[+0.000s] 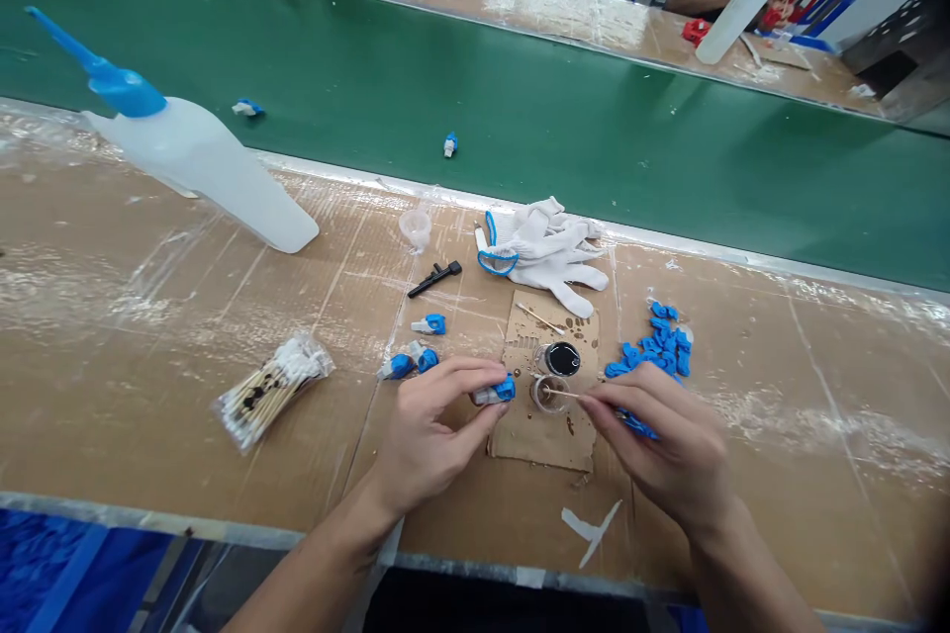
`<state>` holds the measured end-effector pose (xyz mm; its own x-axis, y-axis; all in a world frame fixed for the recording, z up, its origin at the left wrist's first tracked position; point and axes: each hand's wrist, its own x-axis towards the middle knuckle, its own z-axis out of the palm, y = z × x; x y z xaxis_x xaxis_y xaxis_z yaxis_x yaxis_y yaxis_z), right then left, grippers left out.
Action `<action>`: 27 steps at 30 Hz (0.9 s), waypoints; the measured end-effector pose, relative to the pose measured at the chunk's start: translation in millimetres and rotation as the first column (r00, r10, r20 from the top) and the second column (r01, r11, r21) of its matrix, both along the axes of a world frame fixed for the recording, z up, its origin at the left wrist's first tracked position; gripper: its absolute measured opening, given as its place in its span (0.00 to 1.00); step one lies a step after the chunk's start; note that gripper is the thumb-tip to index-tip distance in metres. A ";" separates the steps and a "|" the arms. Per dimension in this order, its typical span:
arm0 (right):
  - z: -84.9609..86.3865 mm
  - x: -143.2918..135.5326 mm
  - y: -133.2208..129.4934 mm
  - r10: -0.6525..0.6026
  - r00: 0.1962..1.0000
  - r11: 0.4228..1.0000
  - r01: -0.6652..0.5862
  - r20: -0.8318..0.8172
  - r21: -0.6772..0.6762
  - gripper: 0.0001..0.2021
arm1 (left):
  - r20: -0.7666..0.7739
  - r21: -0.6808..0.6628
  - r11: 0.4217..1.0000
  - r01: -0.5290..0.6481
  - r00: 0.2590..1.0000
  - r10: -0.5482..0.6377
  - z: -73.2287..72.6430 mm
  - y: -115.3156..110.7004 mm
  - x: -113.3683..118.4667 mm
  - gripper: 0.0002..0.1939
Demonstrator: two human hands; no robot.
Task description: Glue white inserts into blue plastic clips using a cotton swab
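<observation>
My left hand (427, 430) pinches a small blue and white plastic part (495, 391) between thumb and fingers. My right hand (668, 445) holds a thin cotton swab stick (562, 394) whose tip reaches into a small clear jar (550, 392); a blue piece (638, 427) also shows under its fingers. Both hands hover over a piece of stained cardboard (545, 435). A second small jar with dark contents (562, 358) stands just behind the clear one.
A pile of blue parts (660, 344) lies right of the cardboard, white gloves (545, 252) behind it, assembled parts (411, 361) to the left, a bag of swabs (271, 391) further left. A squeeze bottle (193, 153) stands far left. Green conveyor belt (520, 99) behind; other people work across it.
</observation>
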<state>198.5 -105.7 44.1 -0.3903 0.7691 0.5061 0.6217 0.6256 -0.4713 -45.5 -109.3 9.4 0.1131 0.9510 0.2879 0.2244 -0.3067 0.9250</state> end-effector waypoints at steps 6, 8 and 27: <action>25.0 -0.5 -13.9 -0.115 0.951 0.993 0.119 -0.287 -0.004 0.11 | 0.028 -0.014 1.000 0.018 0.999 -0.017 3.4 -1.8 6.4 0.11; 29.1 -9.5 -13.7 -0.063 0.950 0.998 0.067 -0.307 0.001 0.12 | 0.016 0.034 0.999 0.036 0.999 -0.037 3.7 -2.2 6.9 0.10; 23.4 -30.0 -8.3 0.044 0.970 0.998 -0.055 -0.238 -0.040 0.10 | -0.024 0.097 0.994 0.047 0.999 -0.045 6.4 -2.1 3.1 0.10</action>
